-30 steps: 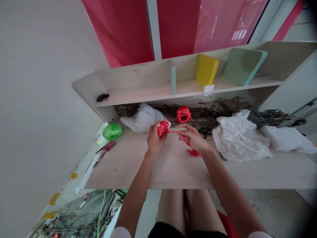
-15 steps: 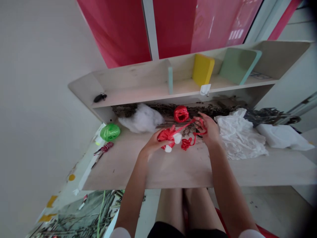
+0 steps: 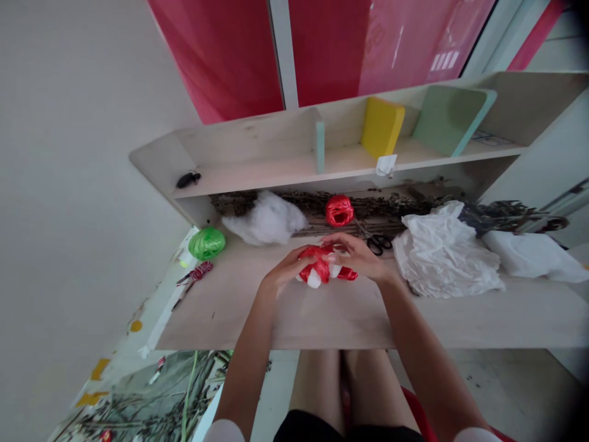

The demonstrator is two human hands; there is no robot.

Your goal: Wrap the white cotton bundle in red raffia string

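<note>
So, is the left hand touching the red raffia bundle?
Touching: the head view shows the left hand with its fingers lying directly on the red raffia bundle, no gap between them.

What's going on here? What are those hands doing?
A person has their left hand and right hand cupped around a white fluffy bundle wrapped in red plastic twine. A ball of red twine sits just beyond the hands on the board, with scissors and a heap of white stuffing nearby.
</note>
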